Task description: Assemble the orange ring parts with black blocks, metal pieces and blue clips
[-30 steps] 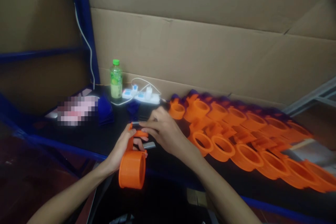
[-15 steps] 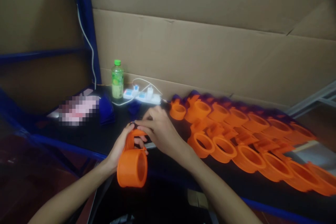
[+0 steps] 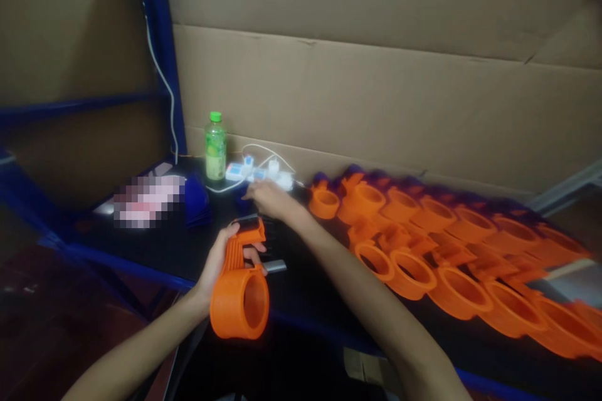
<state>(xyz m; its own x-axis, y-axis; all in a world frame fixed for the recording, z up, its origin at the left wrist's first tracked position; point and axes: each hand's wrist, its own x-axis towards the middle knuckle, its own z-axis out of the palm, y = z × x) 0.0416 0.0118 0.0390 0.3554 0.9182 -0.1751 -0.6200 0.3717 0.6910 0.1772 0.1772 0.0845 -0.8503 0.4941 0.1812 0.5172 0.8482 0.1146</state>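
My left hand (image 3: 217, 263) is wrapped round the ribbed handle of an orange tape dispenser (image 3: 239, 306), its round hub hanging lowest. A dark, shiny piece (image 3: 248, 222) lies across the dispenser's upper end, near my left thumb. Beyond it, my right hand (image 3: 270, 198) is stretched forward over the table, fingers bent down and drawn together at a small dark blue piece (image 3: 243, 200). Whatever lies between those fingertips is hidden. Just right of my left fingers, a flat silver strip (image 3: 275, 266) rests on the black tabletop.
Rows of orange tape dispensers (image 3: 461, 291) cover the table's right side. At the back stand a green-capped bottle (image 3: 216, 147) and a white power strip (image 3: 258, 174) with cables. Stacked dark blue pieces (image 3: 196, 202) lie at left, before a cardboard wall (image 3: 352, 94).
My right hand has left the top of the held dispenser and moved forward to the dark blue piece. The dark piece on the dispenser and the silver strip now show more clearly.
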